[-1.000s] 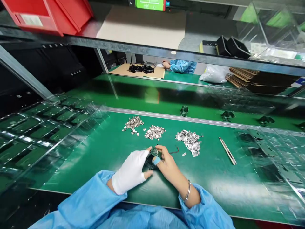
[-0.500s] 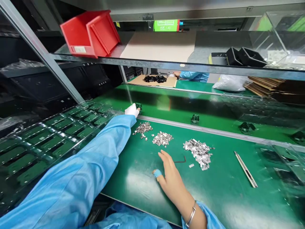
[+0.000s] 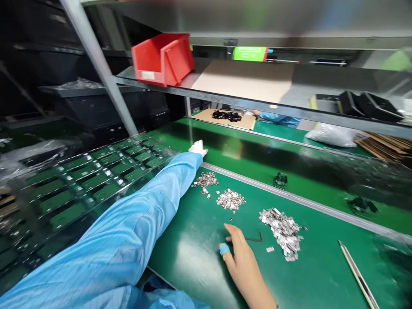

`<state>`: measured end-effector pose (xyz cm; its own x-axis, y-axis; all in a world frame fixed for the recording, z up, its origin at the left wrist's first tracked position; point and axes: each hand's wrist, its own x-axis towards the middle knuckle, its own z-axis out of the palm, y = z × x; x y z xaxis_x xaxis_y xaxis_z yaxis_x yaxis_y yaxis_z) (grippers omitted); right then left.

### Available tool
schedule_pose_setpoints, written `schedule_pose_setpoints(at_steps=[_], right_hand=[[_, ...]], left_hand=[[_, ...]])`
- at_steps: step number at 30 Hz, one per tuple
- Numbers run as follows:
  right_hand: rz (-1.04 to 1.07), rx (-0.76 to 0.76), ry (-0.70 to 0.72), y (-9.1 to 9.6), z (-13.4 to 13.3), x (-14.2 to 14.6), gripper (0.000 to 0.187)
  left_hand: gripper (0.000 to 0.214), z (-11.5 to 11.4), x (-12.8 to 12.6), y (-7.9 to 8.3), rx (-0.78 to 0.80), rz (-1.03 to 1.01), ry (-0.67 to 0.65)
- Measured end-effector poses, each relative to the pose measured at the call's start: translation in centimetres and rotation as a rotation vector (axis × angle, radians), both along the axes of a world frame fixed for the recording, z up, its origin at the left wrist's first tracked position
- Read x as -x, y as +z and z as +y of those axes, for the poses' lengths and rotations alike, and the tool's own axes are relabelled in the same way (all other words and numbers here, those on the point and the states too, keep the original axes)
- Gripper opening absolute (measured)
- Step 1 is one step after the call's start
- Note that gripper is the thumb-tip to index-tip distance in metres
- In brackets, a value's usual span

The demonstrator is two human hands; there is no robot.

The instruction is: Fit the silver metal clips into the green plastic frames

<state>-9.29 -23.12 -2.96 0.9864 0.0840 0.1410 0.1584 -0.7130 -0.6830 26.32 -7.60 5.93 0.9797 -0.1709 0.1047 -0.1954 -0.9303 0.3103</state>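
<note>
The gloved left hand (image 3: 198,147) is stretched out over the green belt (image 3: 244,150), past the metal strip (image 3: 257,184); its fingertips are hidden, so I can't tell whether it grips anything. To its right on the belt sit two dark parts (image 3: 280,180), well apart from it.

The bare right hand (image 3: 243,262) is at the bench (image 3: 322,283), fingers loosely spread, the thumb, wrapped in blue tape (image 3: 224,249), standing away from them. Just beside its fingers, on the right, lies the hex key (image 3: 255,239); farther right are a loose plate (image 3: 270,249) and the plate heap (image 3: 285,231). Beyond its fingertips lie two heaps of metal bits (image 3: 230,199), the farther one nearer the left hand.
</note>
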Motion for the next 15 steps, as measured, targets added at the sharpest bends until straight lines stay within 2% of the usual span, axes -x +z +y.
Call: schedule_pose_setpoints(at_steps=[3, 5, 8, 10, 12, 15], right_hand=[[-0.014, 0.038, 0.031, -0.2, -0.1, 0.1, 0.043], [-0.026, 0.072, 0.065, -0.3, -0.2, 0.1, 0.041], [-0.035, 0.127, 0.127, -0.5, -0.2, 0.2, 0.041], [-0.038, 0.168, 0.164, -0.8, -0.3, 0.3, 0.04], [-0.039, 0.213, 0.203, -1.1, -0.4, 0.3, 0.041], [-0.046, 0.266, 0.27, -1.7, -0.5, 0.3, 0.044]], left_hand=[[0.048, 1.5, 0.7, 2.1, -0.039, 0.032, -0.09], [0.05, 3.8, 2.0, 3.7, -0.065, 0.066, -0.183], [0.054, 9.4, 5.8, 6.0, -0.162, 0.091, -0.28], [0.053, 14.4, 9.1, 6.8, -0.33, 0.05, -0.335], [0.051, 19.5, 12.8, 6.8, -0.405, 0.029, -0.243], [0.042, 25.8, 18.1, 4.3, -0.477, 0.116, 0.056]])
